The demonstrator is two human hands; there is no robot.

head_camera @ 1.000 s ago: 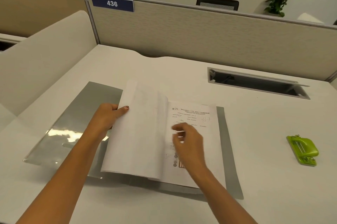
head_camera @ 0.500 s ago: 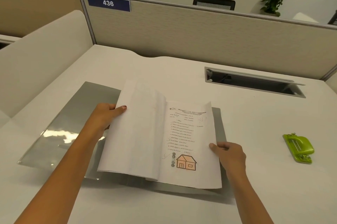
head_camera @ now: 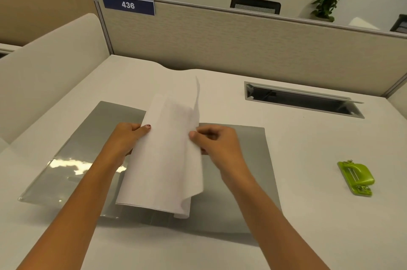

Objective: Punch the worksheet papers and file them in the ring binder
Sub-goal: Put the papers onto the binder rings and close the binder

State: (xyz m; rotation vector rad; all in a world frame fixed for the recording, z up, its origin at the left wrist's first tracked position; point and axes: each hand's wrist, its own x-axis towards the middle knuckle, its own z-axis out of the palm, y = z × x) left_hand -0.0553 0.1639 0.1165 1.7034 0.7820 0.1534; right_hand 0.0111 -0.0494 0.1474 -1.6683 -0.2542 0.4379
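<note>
An open grey ring binder (head_camera: 242, 159) lies flat on the white desk, its left cover clear and glossy. Over its middle stands a stack of white worksheet papers (head_camera: 167, 155), blank sides toward me. My left hand (head_camera: 130, 135) grips the stack's left edge, thumb on top. My right hand (head_camera: 213, 140) pinches the right-hand sheet, which is lifted and folded over toward the left; its printed side is hidden. The binder's rings are hidden under the papers. A green hole punch (head_camera: 356, 178) rests on the desk to the right, apart from both hands.
A recessed cable tray (head_camera: 304, 99) with its lid raised sits at the back right of the desk (head_camera: 319, 225). Beige partition walls (head_camera: 242, 43) close the back and left sides; one carries a sign reading 436. Plants and chairs stand beyond.
My right hand took the right edge of the printed sheet with the house drawing and swung it up and leftward over the stack. My left hand kept its hold.
</note>
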